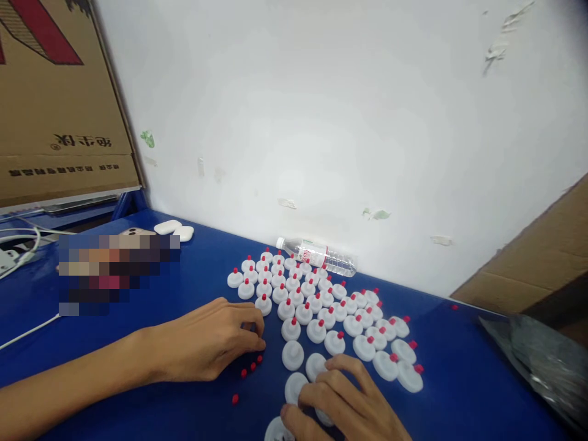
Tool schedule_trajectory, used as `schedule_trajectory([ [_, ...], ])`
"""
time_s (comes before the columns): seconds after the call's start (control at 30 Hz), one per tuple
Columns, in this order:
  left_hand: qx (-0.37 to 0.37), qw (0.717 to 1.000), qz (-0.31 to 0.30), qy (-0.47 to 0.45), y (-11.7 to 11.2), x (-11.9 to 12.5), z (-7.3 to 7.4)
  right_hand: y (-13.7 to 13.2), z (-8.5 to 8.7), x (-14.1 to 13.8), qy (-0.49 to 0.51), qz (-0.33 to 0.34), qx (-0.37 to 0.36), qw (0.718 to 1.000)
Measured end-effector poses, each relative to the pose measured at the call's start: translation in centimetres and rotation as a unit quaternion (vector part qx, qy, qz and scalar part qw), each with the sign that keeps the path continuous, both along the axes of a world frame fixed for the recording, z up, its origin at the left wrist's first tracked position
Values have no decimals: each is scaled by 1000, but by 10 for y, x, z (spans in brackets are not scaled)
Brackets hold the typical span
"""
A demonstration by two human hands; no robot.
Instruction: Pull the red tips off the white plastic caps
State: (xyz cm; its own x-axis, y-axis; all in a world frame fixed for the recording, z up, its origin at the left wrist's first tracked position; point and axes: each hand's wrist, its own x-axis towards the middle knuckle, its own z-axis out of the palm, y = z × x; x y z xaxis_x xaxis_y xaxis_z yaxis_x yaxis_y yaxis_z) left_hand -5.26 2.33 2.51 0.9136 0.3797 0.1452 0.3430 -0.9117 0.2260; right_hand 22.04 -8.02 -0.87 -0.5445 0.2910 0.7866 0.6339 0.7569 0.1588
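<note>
My left hand [220, 340] hovers at or rests on the blue table, its fingers curled and the thumb and index tips close together. Whatever they may pinch is hidden. Just below those fingertips, several small red caps [244, 373] lie in a loose row. My right hand [342, 401] is at the front, fingers apart, over white round lids without red tips. Its fingertips reach a white lid [316, 365] and another white lid [295, 386]; whether they press on them I cannot tell. Beyond both hands stand many white lids with red tips [304, 313], grouped closely.
A clear plastic bottle [316, 254] lies against the white wall. White earbud cases [184, 233] and a blurred-out object [114, 263] are at the left, with a white cable [30, 331]. A grey plastic bag [528, 355] is at the right, a cardboard box [64, 104] far left.
</note>
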Motion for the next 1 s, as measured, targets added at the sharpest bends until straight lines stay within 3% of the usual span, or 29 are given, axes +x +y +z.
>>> schedule_trajectory([
  [0.33, -40, 999, 8, -6, 1, 2, 5, -2, 2, -6, 6, -2, 2, 1000],
  [0.47, -39, 999, 11, -11, -2, 0, 5, 1, 6, -6, 42, -41, 16, 998],
  [0.67, -47, 999, -1, -26, -3, -5, 5, 10, 6, 15, -144, -124, 25, 981],
  [1.0, -47, 998, -16, -49, -4, -3, 3, 12, 2, 18, -202, -154, 24, 967],
])
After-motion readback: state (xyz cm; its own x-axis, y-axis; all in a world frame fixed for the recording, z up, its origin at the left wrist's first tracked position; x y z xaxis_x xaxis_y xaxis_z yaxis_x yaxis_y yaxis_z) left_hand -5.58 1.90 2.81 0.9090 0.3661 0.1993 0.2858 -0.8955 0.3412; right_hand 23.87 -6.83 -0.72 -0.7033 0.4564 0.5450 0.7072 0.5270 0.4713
